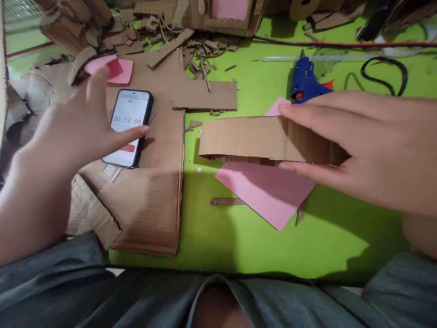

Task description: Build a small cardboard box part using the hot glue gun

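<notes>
My left hand (73,123) is spread over the left side of the table, thumb and index finger wide apart. Its thumb crosses in front of a phone (128,109) showing a timer, and its fingertips overlap a folded pink paper (123,72) beside a curved cardboard piece (81,64). Whether those fingertips touch the paper, I cannot tell. On the right, my right hand (351,141) grips a bent cardboard strip (242,136) between thumb and fingers. Beneath that strip lies a pink paper sheet (266,193), partly hidden by it.
A blue glue gun (303,77) lies behind my right hand, near a black cable (385,75). Cardboard scraps (205,50) litter the back. A large cardboard sheet (157,205) lies under the phone. One cardboard structure (228,23) with a pink panel stands at the far edge.
</notes>
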Action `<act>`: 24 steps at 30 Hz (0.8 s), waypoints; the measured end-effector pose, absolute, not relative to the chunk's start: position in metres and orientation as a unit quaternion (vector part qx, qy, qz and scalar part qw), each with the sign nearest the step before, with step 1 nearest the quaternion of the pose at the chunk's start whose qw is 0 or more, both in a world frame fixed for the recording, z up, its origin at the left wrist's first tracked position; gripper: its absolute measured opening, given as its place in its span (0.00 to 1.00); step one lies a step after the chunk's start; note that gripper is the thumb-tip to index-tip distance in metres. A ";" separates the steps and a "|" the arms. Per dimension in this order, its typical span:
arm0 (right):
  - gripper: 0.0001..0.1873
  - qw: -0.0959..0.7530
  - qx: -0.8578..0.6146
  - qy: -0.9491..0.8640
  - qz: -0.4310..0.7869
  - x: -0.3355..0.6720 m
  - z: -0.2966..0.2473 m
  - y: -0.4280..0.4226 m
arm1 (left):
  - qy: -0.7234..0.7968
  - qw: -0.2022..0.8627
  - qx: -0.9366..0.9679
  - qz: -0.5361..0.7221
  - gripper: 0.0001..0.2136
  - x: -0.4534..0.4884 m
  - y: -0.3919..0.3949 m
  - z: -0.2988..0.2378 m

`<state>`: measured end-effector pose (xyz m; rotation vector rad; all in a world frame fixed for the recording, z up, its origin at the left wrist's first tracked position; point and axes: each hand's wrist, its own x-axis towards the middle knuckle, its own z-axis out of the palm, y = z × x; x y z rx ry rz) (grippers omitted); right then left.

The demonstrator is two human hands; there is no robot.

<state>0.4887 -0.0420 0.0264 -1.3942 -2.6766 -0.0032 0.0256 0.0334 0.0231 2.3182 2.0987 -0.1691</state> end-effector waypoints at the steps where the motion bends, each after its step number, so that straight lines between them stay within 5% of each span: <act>1: 0.40 0.053 -0.469 -0.881 -0.001 0.488 0.027 -0.042 | 0.692 -0.024 0.718 -0.071 0.81 0.021 0.030 0.019; 5: 0.38 0.059 -0.438 -0.897 -0.017 0.482 0.027 -0.039 | 0.662 -0.022 0.745 -0.086 0.65 0.006 0.018 -0.002; 11: 0.34 0.090 -0.328 -0.936 -0.090 0.480 0.026 -0.035 | 0.695 0.002 0.719 -0.005 0.57 -0.022 0.042 -0.020; 16: 0.32 0.081 -0.331 -0.937 -0.080 0.479 0.029 -0.035 | 0.723 0.033 0.690 -0.006 0.62 -0.045 0.094 -0.029; 21: 0.36 0.088 -0.339 -0.935 -0.061 0.475 0.026 -0.034 | 0.668 -0.031 0.741 0.066 0.51 -0.063 0.120 -0.048; 24: 0.38 0.101 -0.349 -0.930 -0.051 0.473 0.025 -0.034 | 0.705 -0.059 0.706 0.019 0.54 -0.060 0.114 -0.037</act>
